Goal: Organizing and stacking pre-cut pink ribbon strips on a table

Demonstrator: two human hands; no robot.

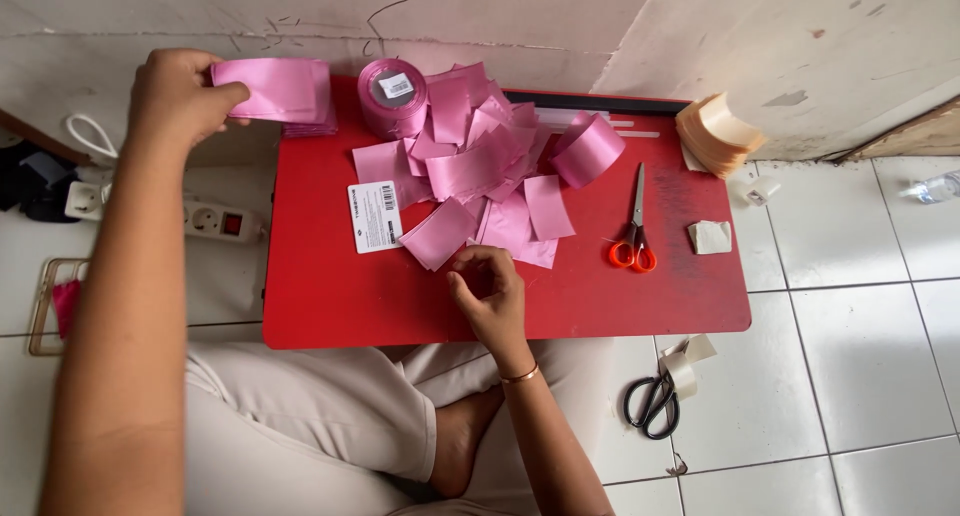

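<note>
White floor tiles surround the red table (330, 296). My left hand (178, 94) grips a stack of pink ribbon pieces (275, 88) above the table's far-left corner. My right hand (488, 291), fingers curled, touches the pile of cut ribbon (480, 166); whether it pinches anything is unclear.

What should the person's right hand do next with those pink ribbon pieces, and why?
Probably pick up one more cut piece. The left hand holds a stack of pink pieces off the red table's corner, while the right hand rests at the near edge of the loose pile, apparently empty.
</note>
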